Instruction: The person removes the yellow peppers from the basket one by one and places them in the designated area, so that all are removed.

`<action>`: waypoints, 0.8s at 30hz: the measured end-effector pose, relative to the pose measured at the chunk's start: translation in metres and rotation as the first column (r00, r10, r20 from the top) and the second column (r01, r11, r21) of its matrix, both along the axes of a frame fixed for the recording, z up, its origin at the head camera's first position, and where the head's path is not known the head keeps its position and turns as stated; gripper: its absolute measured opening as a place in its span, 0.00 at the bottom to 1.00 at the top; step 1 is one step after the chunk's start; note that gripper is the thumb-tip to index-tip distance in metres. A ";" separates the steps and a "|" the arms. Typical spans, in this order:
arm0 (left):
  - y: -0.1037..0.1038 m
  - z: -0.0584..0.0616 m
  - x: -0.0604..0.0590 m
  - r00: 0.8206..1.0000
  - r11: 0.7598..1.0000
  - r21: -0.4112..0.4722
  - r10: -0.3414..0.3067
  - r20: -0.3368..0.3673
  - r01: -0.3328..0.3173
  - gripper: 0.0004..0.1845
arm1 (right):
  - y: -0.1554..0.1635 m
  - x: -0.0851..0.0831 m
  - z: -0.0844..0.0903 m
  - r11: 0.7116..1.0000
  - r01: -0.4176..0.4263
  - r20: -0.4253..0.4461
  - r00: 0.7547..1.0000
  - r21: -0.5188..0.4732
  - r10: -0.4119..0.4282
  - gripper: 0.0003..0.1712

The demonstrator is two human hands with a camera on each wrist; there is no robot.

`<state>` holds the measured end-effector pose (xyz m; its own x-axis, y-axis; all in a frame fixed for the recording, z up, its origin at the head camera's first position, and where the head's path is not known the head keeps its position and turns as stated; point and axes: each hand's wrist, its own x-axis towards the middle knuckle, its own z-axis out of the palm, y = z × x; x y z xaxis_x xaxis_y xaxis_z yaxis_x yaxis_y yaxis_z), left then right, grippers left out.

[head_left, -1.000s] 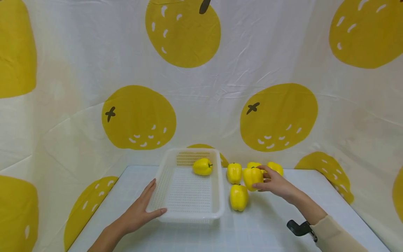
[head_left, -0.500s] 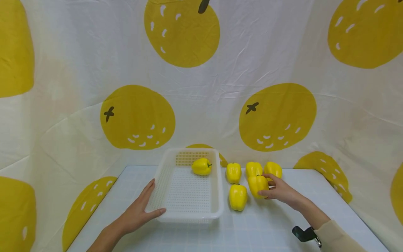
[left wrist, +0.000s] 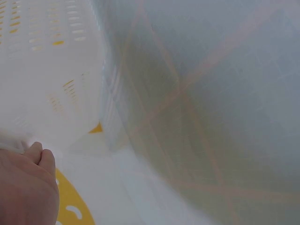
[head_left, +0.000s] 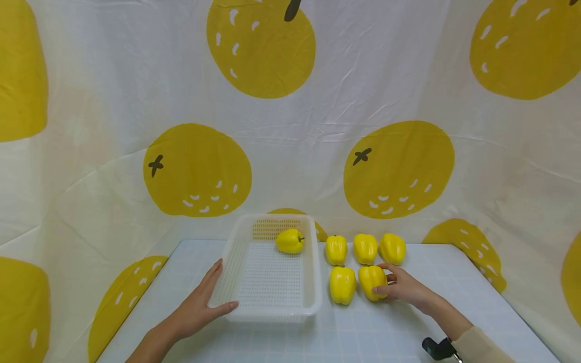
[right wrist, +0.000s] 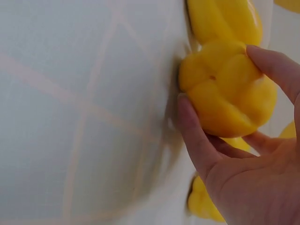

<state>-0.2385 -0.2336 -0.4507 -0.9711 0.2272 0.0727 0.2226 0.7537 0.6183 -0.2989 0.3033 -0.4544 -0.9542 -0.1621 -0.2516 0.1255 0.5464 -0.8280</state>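
Observation:
A white plastic basket stands on the table with a yellow bell pepper lying inside, near its far right corner. My left hand rests at the basket's near left corner, fingers straight along its side and thumb across the near rim. Right of the basket, my right hand holds another bell pepper upright at the table's surface. In the right wrist view, the thumb and fingers spread around that pepper. To its left is a bell pepper, very close to it.
Behind the held pepper stands a row: a left bell pepper, a middle one and a right bell pepper. The pale checked table ends at a white curtain printed with large yellow fruit. A black device hangs at the right wrist.
My right hand has brought its pepper down and toward me, from in front of the back row to beside the near pepper. The left hand and basket stay in place.

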 end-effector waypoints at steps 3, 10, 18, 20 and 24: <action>0.000 -0.001 -0.001 1.000 1.000 -0.004 0.005 0.005 -0.005 0.62 | 0.001 0.000 0.000 1.000 0.002 0.012 1.000 0.030 -0.002 0.53; 0.001 0.001 0.000 1.000 1.000 0.007 0.004 0.000 -0.004 0.61 | 0.013 -0.001 -0.006 0.998 -0.041 0.039 0.998 -0.050 0.043 0.45; 0.001 0.001 0.000 1.000 1.000 0.009 0.004 0.000 -0.004 0.62 | 0.016 -0.001 -0.007 0.990 -0.077 0.065 0.994 -0.115 0.085 0.41; 0.001 0.001 0.000 1.000 1.000 0.008 0.004 0.003 -0.004 0.62 | 0.015 0.000 -0.005 0.991 -0.074 0.064 0.995 -0.108 0.081 0.41; 0.001 0.002 -0.001 1.000 1.000 0.001 0.007 0.007 -0.007 0.62 | 0.015 0.002 -0.004 0.993 -0.074 0.061 0.995 -0.092 0.080 0.42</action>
<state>-0.2392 -0.2325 -0.4492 -0.9732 0.2202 0.0665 0.2132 0.7546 0.6205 -0.2973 0.3181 -0.4582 -0.9202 -0.2591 -0.2935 0.1405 0.4810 -0.8654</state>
